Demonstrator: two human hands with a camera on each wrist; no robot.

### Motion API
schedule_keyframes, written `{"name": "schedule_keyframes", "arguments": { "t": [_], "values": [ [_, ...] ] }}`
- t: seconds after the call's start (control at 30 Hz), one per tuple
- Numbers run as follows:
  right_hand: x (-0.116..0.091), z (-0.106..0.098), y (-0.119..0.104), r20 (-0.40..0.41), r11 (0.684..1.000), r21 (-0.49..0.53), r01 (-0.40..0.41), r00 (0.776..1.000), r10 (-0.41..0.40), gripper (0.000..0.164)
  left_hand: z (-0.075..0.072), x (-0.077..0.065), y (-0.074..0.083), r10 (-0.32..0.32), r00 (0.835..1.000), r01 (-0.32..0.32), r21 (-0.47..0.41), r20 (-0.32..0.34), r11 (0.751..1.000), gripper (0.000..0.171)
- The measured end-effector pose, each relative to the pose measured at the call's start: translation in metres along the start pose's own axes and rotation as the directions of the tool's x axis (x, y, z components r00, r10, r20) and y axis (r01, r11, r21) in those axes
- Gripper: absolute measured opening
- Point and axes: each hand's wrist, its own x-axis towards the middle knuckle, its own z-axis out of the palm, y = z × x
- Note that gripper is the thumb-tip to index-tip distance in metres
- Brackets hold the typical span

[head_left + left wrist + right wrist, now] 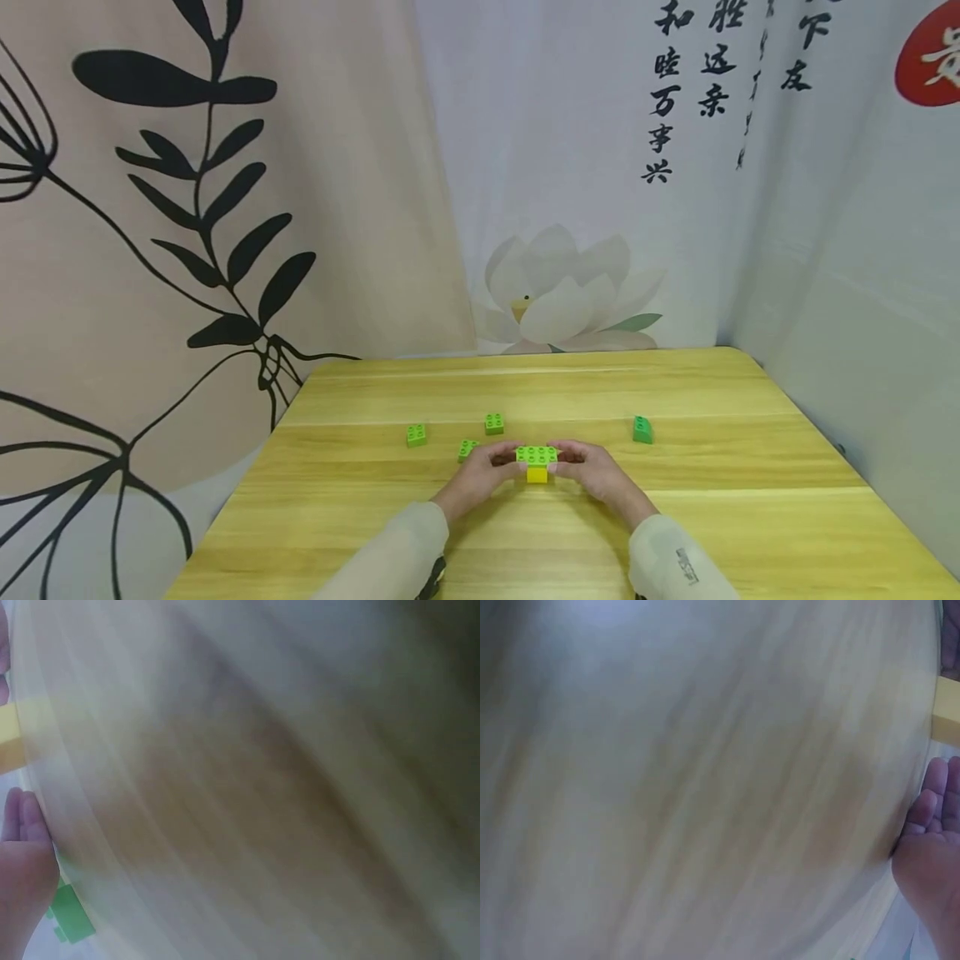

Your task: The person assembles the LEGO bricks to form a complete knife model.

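Note:
A long light-green toy brick (pixel 536 455) with studs sits on a yellow brick (pixel 537 475), over the middle of the table. My left hand (pixel 483 477) pinches the green brick's left end between thumb and fingers. From the other side my right hand (pixel 600 477) grips its right end the same way. Both wrist views catch only the yellow brick's edge, with the left hand (pixel 28 877) and the right hand (pixel 934 847) beside it. Just behind the left hand lies a small green brick (pixel 467 449), partly covered by that hand.
On the wooden table (pixel 360 525) stand two more light-green bricks, one (pixel 416 435) at the left and another (pixel 493 424) farther back. A darker green brick (pixel 642 429) is off to the right. Printed curtains (pixel 360 208) hang behind the table's back edge.

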Motion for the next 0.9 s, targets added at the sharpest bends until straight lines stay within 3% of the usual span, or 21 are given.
{"name": "schedule_keyframes", "arguments": {
  "t": [0.3,0.9],
  "values": [
    [-0.0008,0.0008,-0.0025,-0.013,1.000,-0.009,-0.014,1.000,0.013,0.048,-0.0014,0.0020,0.0028,-0.005,1.000,0.005,0.050,0.001,0.999,0.042],
    [-0.0002,0.0031,0.0004,-0.046,1.000,0.020,-0.022,0.999,0.023,0.045,-0.0009,0.0001,0.0045,-0.007,1.000,0.007,0.012,0.010,1.000,0.039]
  ]
}}
